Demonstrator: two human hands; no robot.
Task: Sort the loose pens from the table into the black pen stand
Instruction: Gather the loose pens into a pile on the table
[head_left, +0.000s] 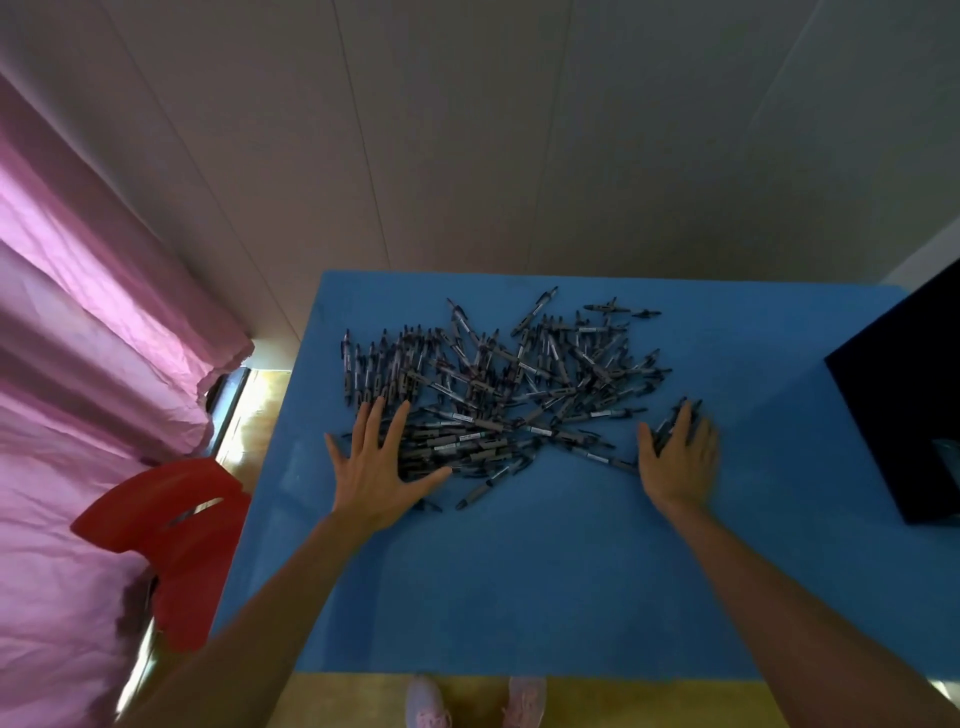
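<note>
Left hand (375, 470) flat, fingers spread, on pens (498, 384) — right hand (678, 457) flat too, covering a few pens; stand (898, 405) at right edge of surface (519, 582).

text: none legible | pens (498, 384): small white labels, too blurred
</note>
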